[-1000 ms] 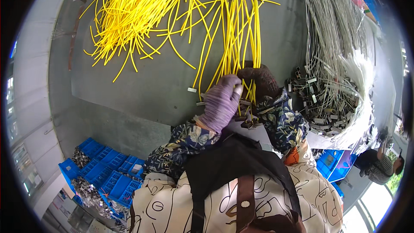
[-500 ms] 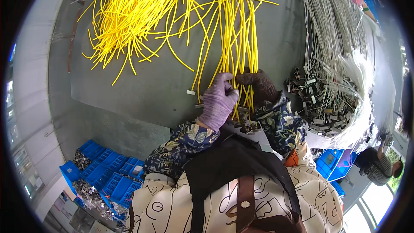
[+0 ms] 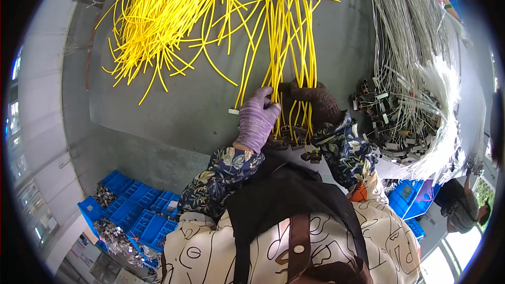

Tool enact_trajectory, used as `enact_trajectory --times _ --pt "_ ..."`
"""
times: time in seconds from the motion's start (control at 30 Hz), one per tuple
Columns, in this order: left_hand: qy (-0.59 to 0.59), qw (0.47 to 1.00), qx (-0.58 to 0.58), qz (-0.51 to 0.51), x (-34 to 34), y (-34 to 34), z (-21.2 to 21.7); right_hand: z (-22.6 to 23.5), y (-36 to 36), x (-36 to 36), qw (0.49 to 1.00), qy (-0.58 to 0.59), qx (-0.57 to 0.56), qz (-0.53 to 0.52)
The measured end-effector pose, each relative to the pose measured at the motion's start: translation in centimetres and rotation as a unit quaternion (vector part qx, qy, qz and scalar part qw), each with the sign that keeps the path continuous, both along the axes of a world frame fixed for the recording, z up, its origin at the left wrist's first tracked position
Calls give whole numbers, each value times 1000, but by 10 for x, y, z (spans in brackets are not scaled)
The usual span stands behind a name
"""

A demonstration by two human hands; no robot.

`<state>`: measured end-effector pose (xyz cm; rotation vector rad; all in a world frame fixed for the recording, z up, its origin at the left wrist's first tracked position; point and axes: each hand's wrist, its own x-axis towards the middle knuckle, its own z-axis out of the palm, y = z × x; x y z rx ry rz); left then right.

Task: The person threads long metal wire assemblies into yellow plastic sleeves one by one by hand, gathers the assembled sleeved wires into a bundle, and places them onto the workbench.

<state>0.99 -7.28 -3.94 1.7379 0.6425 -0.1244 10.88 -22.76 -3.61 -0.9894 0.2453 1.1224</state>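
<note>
A bunch of yellow sleeved wires point(image 3: 288, 37) runs toward me over the grey table, with small dark connector blocks point(image 3: 286, 139) at its near ends. In a purple glove, my left hand point(image 3: 256, 118) closes its fingers round some of the wires on the left side of the bunch. My right hand point(image 3: 321, 101), in a dark brown glove, grips the wires on the right side. Between the hands the bunch is parted into two groups. One wire left of my left hand ends in a small white block point(image 3: 233, 111).
A big heap of yellow tubing point(image 3: 168, 21) lies at the far left. To the right are grey wires point(image 3: 405, 16) with a pile of small connectors point(image 3: 394, 126). Blue crates point(image 3: 131, 200) stand at lower left, another blue crate point(image 3: 407, 197) at lower right. A person point(image 3: 463, 202) is at far right.
My left hand has moved slightly left and down, away from my right hand. The yellow wires have spread into two groups, and more of the dark connectors show at their near ends.
</note>
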Motion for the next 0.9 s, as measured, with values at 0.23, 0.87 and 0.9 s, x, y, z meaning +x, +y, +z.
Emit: enact_trajectory --times 0.23,0.87,0.9 --pt "20 999 33 -35 7 -4 -1 10 5 -4 999 -11 12 -42" --pt "-71 980 175 -65 8 10 18 9 2 -5 999 -13 3 -48" --pt "-72 978 175 -92 7 4 23 9 2 -7 999 -13 3 -49"
